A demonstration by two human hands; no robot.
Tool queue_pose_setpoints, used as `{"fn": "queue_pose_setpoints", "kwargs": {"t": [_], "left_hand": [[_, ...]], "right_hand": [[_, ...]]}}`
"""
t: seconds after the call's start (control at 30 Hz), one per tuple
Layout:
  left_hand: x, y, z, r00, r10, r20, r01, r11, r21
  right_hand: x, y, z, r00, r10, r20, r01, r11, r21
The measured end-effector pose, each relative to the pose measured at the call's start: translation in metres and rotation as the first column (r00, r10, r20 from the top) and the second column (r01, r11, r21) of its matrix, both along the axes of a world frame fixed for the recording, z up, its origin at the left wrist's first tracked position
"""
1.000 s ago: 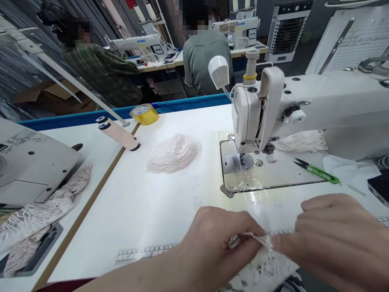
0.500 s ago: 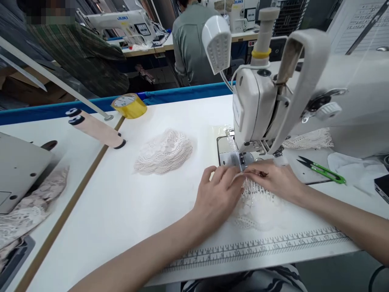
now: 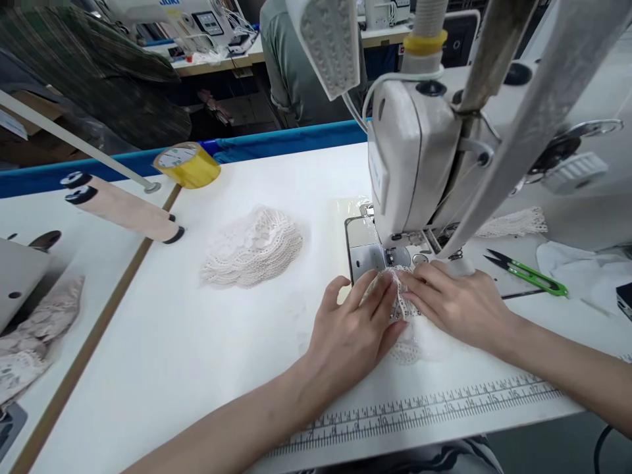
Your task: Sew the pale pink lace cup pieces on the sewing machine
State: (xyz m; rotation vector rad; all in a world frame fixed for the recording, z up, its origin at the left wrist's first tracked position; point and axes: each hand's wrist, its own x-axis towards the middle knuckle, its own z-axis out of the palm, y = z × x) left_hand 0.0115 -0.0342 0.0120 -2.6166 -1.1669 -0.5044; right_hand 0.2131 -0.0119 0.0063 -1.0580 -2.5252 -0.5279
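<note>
A piece of white lace (image 3: 405, 308) lies in front of the sewing machine's presser foot (image 3: 390, 255), its upper edge at the foot. My left hand (image 3: 351, 324) rests on the lace's left side, fingers spread and bent, thumb apart. From the right, my right hand (image 3: 457, 299) lies across the lace with fingers stretched out, their tips close to those of the left. The sewing machine head (image 3: 419, 158) stands directly above. To the left sits a stack of lace pieces (image 3: 254, 247).
Green-handled thread snips (image 3: 536, 275) and a white cloth (image 3: 575, 266) lie at right. Yellow tape (image 3: 195, 168) and two thread cones (image 3: 128, 214) are at left. A printed ruler (image 3: 395, 416) runs along the front edge. Two people (image 3: 301, 72) sit beyond the blue edge (image 3: 291, 141).
The view has come closer to the machine. Both hands have gone from pinching the raised lace edge to lying flatter on the lace, with fingers more stretched out.
</note>
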Motion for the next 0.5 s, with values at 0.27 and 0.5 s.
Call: {"fn": "queue_pose_setpoints", "kwargs": {"t": [0.27,0.5], "left_hand": [[0.0038,0.0014,0.0005,0.999,0.027,-0.031,-0.028,0.999,-0.034],[0.0056,0.0049,0.0013,0.998,0.045,-0.043,-0.047,0.998,-0.030]], "right_hand": [[0.0015,0.0076,0.0006,0.993,-0.051,0.105,0.055,0.998,-0.034],[0.0023,0.0108,0.0011,0.990,-0.098,0.100,0.110,0.986,-0.122]]}}
